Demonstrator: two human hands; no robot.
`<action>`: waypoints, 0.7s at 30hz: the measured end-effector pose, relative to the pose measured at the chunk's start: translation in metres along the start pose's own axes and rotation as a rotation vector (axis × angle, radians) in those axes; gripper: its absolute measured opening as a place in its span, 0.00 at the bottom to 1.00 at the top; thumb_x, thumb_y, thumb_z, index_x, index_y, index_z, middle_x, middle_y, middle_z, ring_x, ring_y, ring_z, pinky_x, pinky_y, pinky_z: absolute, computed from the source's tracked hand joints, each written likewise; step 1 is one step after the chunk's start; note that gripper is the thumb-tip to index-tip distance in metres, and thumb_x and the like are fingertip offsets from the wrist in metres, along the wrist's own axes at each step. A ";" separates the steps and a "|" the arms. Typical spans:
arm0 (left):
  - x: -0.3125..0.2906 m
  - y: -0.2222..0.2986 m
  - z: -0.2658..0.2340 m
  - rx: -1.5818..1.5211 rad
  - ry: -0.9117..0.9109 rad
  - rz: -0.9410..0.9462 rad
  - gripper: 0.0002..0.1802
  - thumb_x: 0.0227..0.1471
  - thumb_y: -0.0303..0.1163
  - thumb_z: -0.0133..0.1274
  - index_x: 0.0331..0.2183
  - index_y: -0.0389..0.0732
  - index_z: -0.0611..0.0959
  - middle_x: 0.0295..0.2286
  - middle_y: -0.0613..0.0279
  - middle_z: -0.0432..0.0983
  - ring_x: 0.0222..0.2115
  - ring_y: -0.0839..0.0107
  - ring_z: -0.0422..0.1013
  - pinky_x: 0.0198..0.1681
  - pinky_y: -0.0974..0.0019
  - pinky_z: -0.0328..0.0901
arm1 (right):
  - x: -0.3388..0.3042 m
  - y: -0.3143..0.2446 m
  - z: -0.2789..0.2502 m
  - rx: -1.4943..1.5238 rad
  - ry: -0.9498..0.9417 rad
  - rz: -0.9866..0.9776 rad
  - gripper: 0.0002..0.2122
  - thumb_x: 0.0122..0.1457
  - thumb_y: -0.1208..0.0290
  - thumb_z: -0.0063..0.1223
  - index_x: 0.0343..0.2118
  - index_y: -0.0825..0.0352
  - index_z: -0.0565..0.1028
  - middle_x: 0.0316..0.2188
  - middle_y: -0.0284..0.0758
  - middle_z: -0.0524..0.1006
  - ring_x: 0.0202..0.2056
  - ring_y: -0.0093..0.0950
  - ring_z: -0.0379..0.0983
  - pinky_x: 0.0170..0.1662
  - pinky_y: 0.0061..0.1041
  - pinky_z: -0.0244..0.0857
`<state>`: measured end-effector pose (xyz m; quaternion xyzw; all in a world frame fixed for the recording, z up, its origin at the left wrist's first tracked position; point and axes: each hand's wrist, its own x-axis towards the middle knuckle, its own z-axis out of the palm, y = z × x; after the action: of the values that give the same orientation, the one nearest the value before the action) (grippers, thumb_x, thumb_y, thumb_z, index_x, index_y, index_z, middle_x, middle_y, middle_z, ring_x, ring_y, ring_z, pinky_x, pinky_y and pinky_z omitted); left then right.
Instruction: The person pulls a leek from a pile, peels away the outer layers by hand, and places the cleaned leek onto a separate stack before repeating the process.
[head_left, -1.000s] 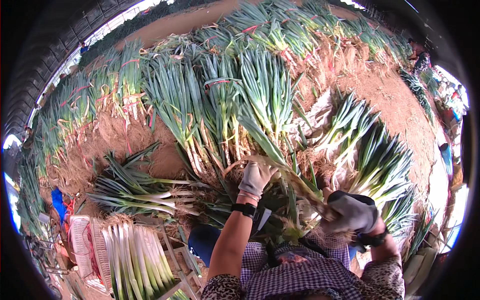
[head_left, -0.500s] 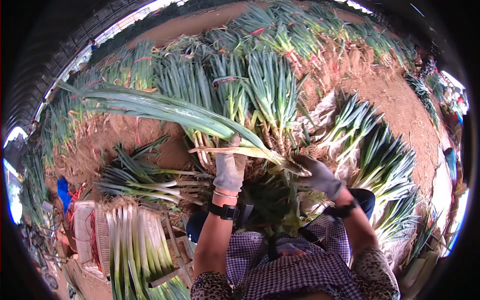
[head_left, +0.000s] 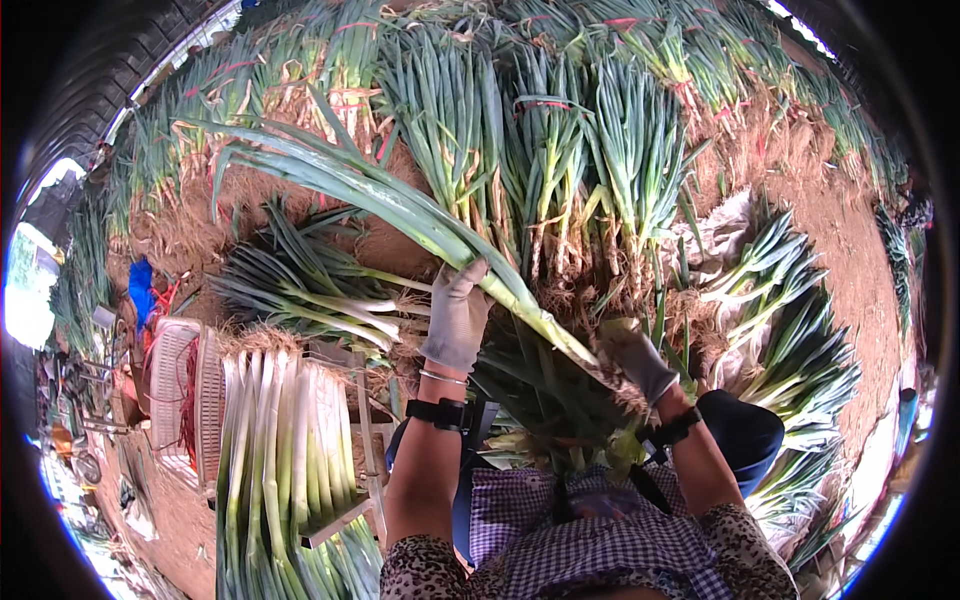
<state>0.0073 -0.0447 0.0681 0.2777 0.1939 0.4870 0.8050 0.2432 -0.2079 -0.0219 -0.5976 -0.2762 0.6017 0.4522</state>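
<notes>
My left hand (head_left: 458, 315), in a grey-white work glove, is closed around the middle of a long leek (head_left: 400, 205). The leek slants across the view, its green leaves fanning to the upper left and its pale stalk running down to the right. Beside the root end is my gloved right hand (head_left: 638, 362), its fingers curled in. What it grips, if anything, is hidden; a bit of pale green shows at its fingertips. Loose pale green leaves (head_left: 628, 448) lie below that hand, over my checked apron (head_left: 590, 545).
Bundled leeks (head_left: 540, 130) stand ahead in rows on bare soil. Loose leeks (head_left: 310, 275) lie at left, near a metal-framed rack (head_left: 370, 450) and cleaned leeks (head_left: 285, 440). A pale plastic basket (head_left: 172, 385) stands beside them. More leeks (head_left: 790, 350) are piled at right.
The yellowed outer leaf that lay across the stalk is off it, and the stalk looks cleaner. My right hand has moved slightly down and right. The view has shifted.
</notes>
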 end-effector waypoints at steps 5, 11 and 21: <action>0.009 -0.018 0.007 -0.024 0.047 -0.026 0.16 0.47 0.23 0.54 0.41 0.36 0.74 0.35 0.63 0.73 0.35 0.72 0.70 0.42 0.67 0.65 | 0.020 -0.088 0.088 -0.749 0.245 -0.767 0.24 0.44 0.61 0.63 0.41 0.69 0.70 0.39 0.42 0.73 0.39 0.37 0.72 0.40 0.31 0.66; -0.004 -0.034 -0.008 0.186 0.181 0.107 0.14 0.45 0.21 0.53 0.38 0.35 0.74 0.31 0.61 0.73 0.32 0.68 0.72 0.39 0.64 0.69 | 0.035 -0.064 0.117 -0.223 0.210 -0.385 0.14 0.49 0.68 0.57 0.36 0.70 0.72 0.27 0.37 0.74 0.28 0.30 0.71 0.33 0.25 0.66; -0.007 0.021 -0.014 0.030 -0.102 0.105 0.22 0.48 0.28 0.52 0.47 0.36 0.69 0.36 0.55 0.73 0.34 0.66 0.71 0.42 0.53 0.69 | -0.006 0.070 -0.057 -1.290 0.269 0.115 0.20 0.48 0.57 0.55 0.37 0.69 0.73 0.27 0.49 0.76 0.32 0.46 0.74 0.35 0.42 0.67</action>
<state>-0.0177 -0.0395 0.0711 0.3240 0.1450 0.5107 0.7830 0.2829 -0.2555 -0.0874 -0.8323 -0.4900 0.2590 0.0010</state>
